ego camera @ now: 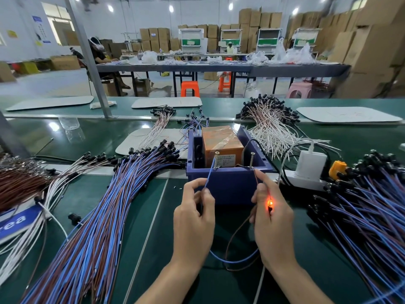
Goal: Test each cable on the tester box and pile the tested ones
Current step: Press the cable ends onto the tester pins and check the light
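- Two leads of one cable (233, 261) touch the screws (216, 160) on the box (228, 187), so its lamp (270, 204) glows.
- My left hand (194, 218) pinches blue, my right hand (274, 220) pinches brown, steadying contact toward the table's (153, 216) near edge.

I cannot read the label (225, 160) on the orange block (221, 139) in the tester box (230, 189); the print is too small. The near wall of the box hides the lower ends of the two screws. The right hand (274, 218) covers most of the glowing lamp (270, 204) of the cable (234, 261), so I cannot tell the lamp's shape. The left hand (194, 218) hides a part of the blue wire. The blue sign (17, 220) is cut by the left edge; only "rea" shows. The left cable pile (92, 227) and the right cable pile (372, 216) run out of the picture. The cardboard boxes (372, 51) far right are blurred.
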Demonstrator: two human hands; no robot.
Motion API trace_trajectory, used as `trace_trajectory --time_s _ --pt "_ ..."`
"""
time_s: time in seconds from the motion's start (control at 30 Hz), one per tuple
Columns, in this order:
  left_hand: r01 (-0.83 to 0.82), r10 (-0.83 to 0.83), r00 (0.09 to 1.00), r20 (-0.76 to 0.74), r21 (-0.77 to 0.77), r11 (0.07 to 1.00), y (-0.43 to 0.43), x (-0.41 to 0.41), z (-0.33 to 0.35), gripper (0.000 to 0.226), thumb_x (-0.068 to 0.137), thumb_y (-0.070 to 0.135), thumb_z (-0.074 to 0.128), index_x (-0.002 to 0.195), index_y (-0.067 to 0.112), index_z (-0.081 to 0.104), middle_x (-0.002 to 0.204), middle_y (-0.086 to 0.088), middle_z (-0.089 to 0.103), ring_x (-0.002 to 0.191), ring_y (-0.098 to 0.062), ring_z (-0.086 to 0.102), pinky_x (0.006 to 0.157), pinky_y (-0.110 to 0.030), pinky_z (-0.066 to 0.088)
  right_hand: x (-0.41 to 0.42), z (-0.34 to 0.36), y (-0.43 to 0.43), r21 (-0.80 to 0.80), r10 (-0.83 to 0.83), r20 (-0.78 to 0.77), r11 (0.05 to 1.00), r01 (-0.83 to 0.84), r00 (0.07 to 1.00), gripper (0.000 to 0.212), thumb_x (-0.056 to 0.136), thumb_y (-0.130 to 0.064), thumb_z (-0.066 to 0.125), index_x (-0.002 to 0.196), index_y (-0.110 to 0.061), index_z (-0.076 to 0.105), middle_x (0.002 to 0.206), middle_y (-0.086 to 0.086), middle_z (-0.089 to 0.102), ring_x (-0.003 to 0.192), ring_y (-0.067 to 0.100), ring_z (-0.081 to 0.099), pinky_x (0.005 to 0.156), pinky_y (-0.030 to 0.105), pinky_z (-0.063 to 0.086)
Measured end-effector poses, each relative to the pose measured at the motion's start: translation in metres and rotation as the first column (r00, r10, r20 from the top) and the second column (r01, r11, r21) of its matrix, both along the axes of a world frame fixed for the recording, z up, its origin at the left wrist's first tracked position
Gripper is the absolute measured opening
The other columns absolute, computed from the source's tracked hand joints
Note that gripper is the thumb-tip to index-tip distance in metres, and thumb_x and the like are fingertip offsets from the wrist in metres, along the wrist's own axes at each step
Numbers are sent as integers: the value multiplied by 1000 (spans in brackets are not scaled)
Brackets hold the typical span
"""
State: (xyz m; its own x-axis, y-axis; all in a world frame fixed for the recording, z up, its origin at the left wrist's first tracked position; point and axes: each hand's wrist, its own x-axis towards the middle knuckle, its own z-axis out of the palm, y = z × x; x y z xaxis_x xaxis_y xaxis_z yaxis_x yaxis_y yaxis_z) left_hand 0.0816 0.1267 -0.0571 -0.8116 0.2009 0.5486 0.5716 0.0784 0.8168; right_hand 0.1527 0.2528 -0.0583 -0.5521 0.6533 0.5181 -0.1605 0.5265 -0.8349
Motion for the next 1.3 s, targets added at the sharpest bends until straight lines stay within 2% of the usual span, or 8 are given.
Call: trace_trajectory --time_s 0.07,0.13,0.27,0.33,0.43,0.73,1.13,1.3 --pt "-13 13 1000 -14 -10 1000 0 0 0 11 100 30 48 106 37 53 59 15 53 47 -7 42 47 -13 31 0 -2 1 -44 -2 -18 999 1 1000 33 105 -51 37 127 -41 60 69 -12 57 51 7 53 48 21 45" --pt "-15 15 1000 -18 -17 1000 0 0 1 11 100 31 47 107 36 53 60 14 54 47 -7 44 47 -12 31 0 -3 1 -66 -2 -35 998 0 999 34 105 -51 39 124 -36 62 64 -12 54 47 6 48 44 18 41" --pt "-5 5 1000 -19 -13 1000 -1 -1 0 11 99 35 46 107 39 52 60 12 54 46 -6 43 46 -14 31 0 -2 1 -72 9 -7 997 -10 1000 42 104 -53 38 128 -27 62 69 -10 58 50 10 52 46 16 43" --pt "1 -1 1000 -9 -6 1000 0 -1 -2 10 99 38 45 106 42 51 59 12 53 46 -6 40 45 -18 32 0 1 1 -44 14 2 999 -14 1000 35 106 -43 39 134 -35 58 78 -10 60 55 14 56 49 17 46" --pt "-6 6 1000 -8 -1 1000 0 -2 -3 10 98 40 45 105 43 51 57 12 51 46 -6 37 45 -21 32 0 3 0 -17 14 -11 1000 -14 1000 34 106 -37 39 136 -41 56 80 -11 59 54 14 56 50 17 46" --pt "-5 5 1000 -5 -8 1000 0 -2 -3 10 99 37 46 105 42 52 57 13 50 46 -5 38 46 -17 31 0 2 0 -15 18 -17 1000 -18 1000 37 105 -38 38 137 -33 57 80 -11 58 51 11 54 50 15 45" --pt "-13 13 1000 -5 -19 1000 1 -1 -2 9 99 35 47 105 39 53 59 7 54 45 -7 39 46 -18 31 0 2 0 3 13 7 1000 -13 1000 35 105 -41 40 136 -43 55 77 -13 60 50 11 56 49 14 44" --pt "-12 12 1000 1 -13 1000 1 -1 -2 9 98 37 46 104 39 53 60 1 54 46 -6 37 46 -21 33 0 3 0 3 10 2 1000 -10 1000 35 105 -37 40 137 -39 55 82 -12 60 52 14 57 50 16 45"
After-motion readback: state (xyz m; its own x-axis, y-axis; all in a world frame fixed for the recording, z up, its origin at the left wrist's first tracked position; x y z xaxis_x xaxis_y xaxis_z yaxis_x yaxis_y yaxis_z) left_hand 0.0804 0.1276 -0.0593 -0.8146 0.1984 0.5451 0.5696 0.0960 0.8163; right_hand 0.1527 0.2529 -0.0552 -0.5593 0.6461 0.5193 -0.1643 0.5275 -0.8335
